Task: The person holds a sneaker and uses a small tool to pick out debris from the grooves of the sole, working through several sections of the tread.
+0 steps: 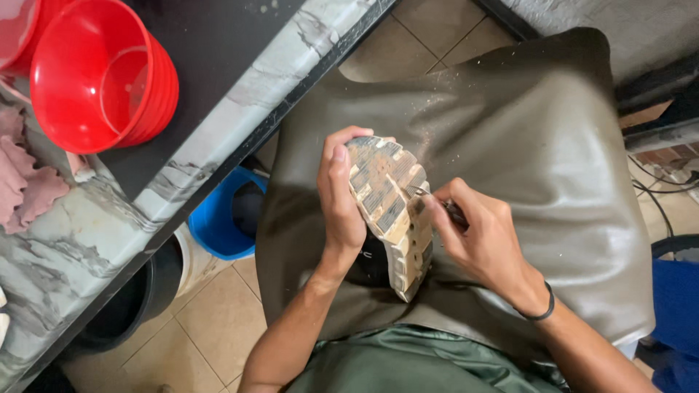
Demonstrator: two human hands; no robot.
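both grips (341,198) (477,236) on shoe (389,207) over apron (539,145)

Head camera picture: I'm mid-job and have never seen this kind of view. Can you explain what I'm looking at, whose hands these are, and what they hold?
This single picture comes from a camera worn on a person's head, looking straight down at their own lap and hands. There is no machine, only two bare hands. The left hand grips a shoe turned sole up, so you see its dirty, pale tread. The right hand, with a dark band on the wrist, pinches a thin metal tool whose tip touches the sole. Under the shoe an olive-grey apron, speckled with grit, covers the lap. To the left runs a marble-patterned counter bearing stacked red bowls and pinkish cloths. Below it, on the tiled floor, sits a blue bucket.
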